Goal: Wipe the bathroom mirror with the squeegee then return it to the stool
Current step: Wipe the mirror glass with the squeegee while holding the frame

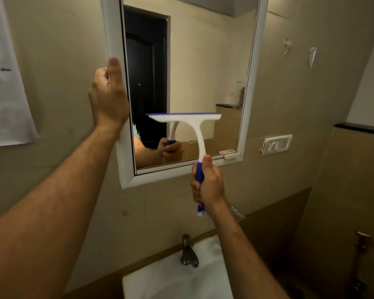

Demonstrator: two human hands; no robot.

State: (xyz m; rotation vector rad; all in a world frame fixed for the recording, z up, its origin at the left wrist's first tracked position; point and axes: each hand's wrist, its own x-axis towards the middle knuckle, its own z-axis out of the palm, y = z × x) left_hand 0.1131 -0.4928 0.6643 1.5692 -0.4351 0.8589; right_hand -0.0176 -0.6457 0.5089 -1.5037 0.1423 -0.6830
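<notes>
Nearest us, our right hand wraps its fingers round the blue-and-white plastic squeegee, handle running toward 12 o'clock, blade level across the white-framed wall mirror; our left hand, at 9 o'clock of the blade, clasps the frame

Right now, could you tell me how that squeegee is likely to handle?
The squeegee looks like thin plastic, so probably light; the right hand alone carries it. Its handle seems stiff, holding its curve unsupported. The blade edge is probably softer.
</notes>
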